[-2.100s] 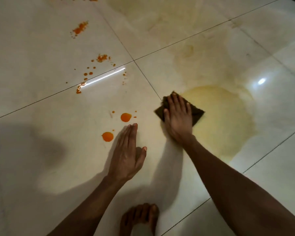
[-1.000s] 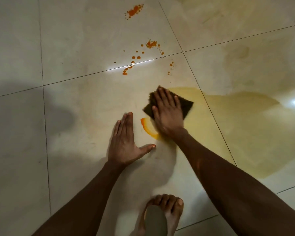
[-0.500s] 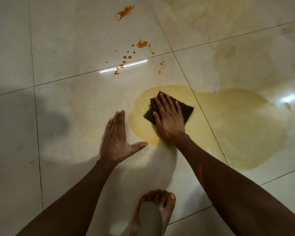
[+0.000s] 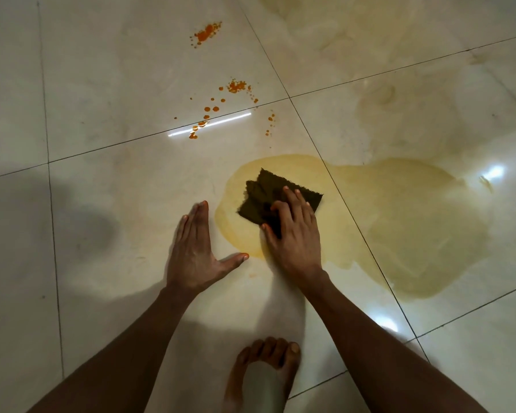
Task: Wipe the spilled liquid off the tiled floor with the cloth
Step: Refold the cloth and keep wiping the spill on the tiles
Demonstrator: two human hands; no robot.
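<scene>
A dark brown cloth lies bunched on the pale tiled floor, inside a wide yellowish smear of liquid. My right hand presses on the cloth's near part, fingers curled and pinching its fabric. Flat on the dry tile just left of the smear rests my left hand, fingers together, thumb spread toward the puddle's edge. Orange drops dot the tiles farther away, with another orange cluster beyond.
A bare foot stands at the bottom centre, between my forearms. Faint dried yellowish streaks cover the far right tiles. Bright light reflections glare on the wet floor at right.
The cloth swept left over the large orange drops and smeared them into the yellow puddle. My right fingers have now curled back, bunching the cloth. My left hand stayed flat.
</scene>
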